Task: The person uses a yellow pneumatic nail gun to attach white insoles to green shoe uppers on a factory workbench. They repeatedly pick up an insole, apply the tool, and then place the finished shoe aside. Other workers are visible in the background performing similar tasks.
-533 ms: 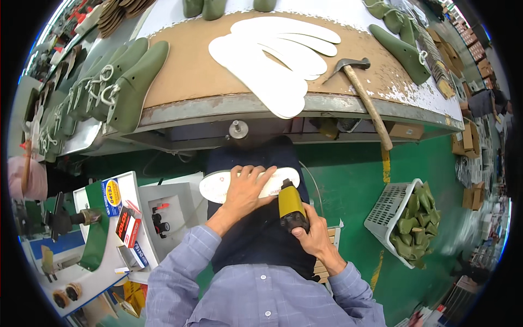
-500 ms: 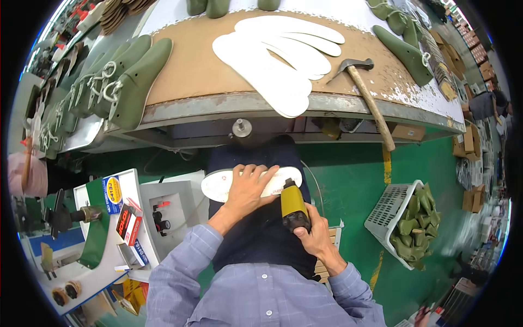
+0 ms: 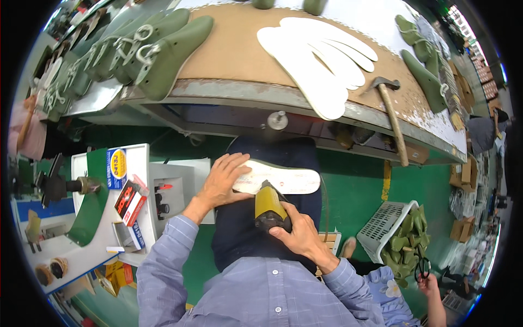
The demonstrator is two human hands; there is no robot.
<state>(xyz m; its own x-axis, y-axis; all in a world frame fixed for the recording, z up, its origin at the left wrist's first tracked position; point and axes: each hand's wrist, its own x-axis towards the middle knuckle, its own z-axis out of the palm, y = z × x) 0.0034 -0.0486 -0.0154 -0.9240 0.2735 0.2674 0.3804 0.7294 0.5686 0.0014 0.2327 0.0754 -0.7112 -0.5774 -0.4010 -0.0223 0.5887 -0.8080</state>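
A white sole-shaped insole lies across my lap, with a thin dark green edge showing along its far side. My left hand grips its left end, the thumb side toward the middle. My right hand is wrapped around a yellow and black staple gun. Its nose points at the near edge of the insole, left of the middle; whether it touches cannot be made out. What lies under the insole is mostly hidden.
The workbench ahead bears white insoles, a hammer overhanging the edge, and green shoe lasts. Small boxes lie on a side table at left. A crate of lasts stands right, near a co-worker's hand holding scissors.
My left hand has slid from the insole's middle to its left end. The staple gun has shifted left from its right part. A co-worker with scissors has appeared at lower right.
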